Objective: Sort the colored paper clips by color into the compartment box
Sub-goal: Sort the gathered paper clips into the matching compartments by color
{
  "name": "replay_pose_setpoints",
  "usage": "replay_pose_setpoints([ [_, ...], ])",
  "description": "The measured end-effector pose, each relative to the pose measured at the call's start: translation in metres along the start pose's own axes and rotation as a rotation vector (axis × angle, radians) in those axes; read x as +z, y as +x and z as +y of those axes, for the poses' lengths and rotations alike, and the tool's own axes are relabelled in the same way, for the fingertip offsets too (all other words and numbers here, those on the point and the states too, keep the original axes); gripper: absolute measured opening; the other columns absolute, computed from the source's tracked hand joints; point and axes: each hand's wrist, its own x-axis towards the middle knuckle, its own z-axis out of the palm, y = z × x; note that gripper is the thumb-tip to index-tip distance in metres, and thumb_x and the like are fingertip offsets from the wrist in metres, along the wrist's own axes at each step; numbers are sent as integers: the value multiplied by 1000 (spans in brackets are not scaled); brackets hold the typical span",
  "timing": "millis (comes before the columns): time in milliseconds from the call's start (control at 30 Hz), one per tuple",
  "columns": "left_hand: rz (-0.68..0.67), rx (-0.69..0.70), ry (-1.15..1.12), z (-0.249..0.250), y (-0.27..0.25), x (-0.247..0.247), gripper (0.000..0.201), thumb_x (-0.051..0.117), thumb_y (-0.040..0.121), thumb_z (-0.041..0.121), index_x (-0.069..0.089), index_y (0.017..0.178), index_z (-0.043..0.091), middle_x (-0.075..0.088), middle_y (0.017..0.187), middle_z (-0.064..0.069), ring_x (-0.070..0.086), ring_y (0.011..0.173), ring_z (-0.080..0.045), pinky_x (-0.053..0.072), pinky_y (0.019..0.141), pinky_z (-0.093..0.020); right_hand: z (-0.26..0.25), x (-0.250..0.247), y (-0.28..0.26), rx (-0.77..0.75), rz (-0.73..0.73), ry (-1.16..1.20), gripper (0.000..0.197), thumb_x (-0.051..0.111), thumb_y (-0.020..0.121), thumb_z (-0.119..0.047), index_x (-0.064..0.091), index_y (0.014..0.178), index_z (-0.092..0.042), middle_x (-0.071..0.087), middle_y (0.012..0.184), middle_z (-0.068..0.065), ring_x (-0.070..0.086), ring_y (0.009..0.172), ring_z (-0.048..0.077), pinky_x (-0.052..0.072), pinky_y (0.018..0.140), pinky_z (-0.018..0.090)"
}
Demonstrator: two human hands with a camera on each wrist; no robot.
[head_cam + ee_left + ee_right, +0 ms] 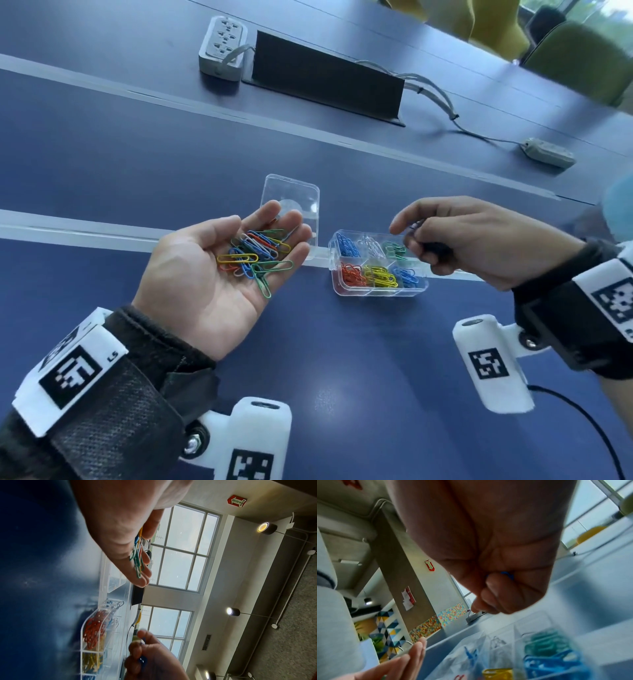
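Note:
My left hand (270, 222) lies palm up and open, left of the box, carrying a heap of mixed paper clips (255, 258) in green, yellow, blue, red and white; the left wrist view shows the same clips (137, 553) edge-on. The clear compartment box (376, 293) stands on the blue table, its lid (291, 193) flipped open behind my left fingers. It holds blue, white and green clips at the back, and red, yellow and blue at the front. My right hand (406, 233) hovers over the box's back right, fingers curled, pinching a blue clip (506, 573).
A white power strip (222, 44) and a black cable flap (325, 78) lie at the far side. A grey cable (442, 99) leads to a grey adapter (548, 152) at the right. Green and yellow chairs (582, 58) stand beyond the table.

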Motion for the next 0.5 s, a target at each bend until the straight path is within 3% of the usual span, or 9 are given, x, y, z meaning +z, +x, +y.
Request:
replay_pose_setpoints([
  [133,14,4,13,0,0,0,38,34,96,18,67,98,-1,73,97,-19,73,85,-33,59,69,-46,12,-7,-4,-16,66,-330,22,49,84,-2,60,78,-20,53,61,-3,41,52,15,37,50,27],
  [233,22,5,23,0,1,-1,37,35,94,18,68,98,0,73,98,-18,73,85,-33,59,69,-44,18,-4,-10,-99,101,-582,16,52,83,-10,60,81,-24,55,61,-8,47,44,-1,35,44,8],
  [333,17,3,37,-1,1,0,33,43,83,16,68,97,0,73,97,-18,73,85,-33,59,68,-44,18,1,-14,-174,148,-710,18,55,80,-10,62,82,-27,60,67,-10,48,56,-14,36,51,2],
  [500,21,16,42,-1,0,-1,33,43,83,16,68,98,0,73,99,-18,73,87,-32,59,68,-44,21,5,-19,-227,151,-722,20,59,76,-10,63,84,-28,61,76,-11,56,70,-2,40,62,5],
])
